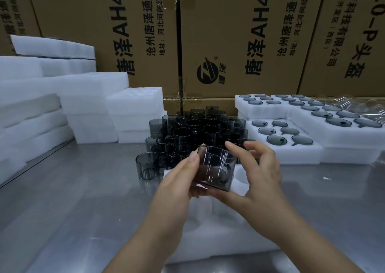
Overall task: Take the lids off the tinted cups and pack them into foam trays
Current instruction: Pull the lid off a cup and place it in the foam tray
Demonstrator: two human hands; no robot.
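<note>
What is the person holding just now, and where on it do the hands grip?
One tinted cup, held tilted above the foam tray by both hands: the left hand grips its left wall, the right hand its right side and lower edge.

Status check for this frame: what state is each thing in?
Held cup: tilted, in both hands.
Left hand: gripping the cup.
Right hand: pinching the cup.
Cup pile: stacked upright.
Right foam trays: pockets filled with lids.
Left foam trays: stacked.
Near foam tray: flat under the hands.

l hand (177, 182), r hand (263, 175), fingers (192, 160) curled
</note>
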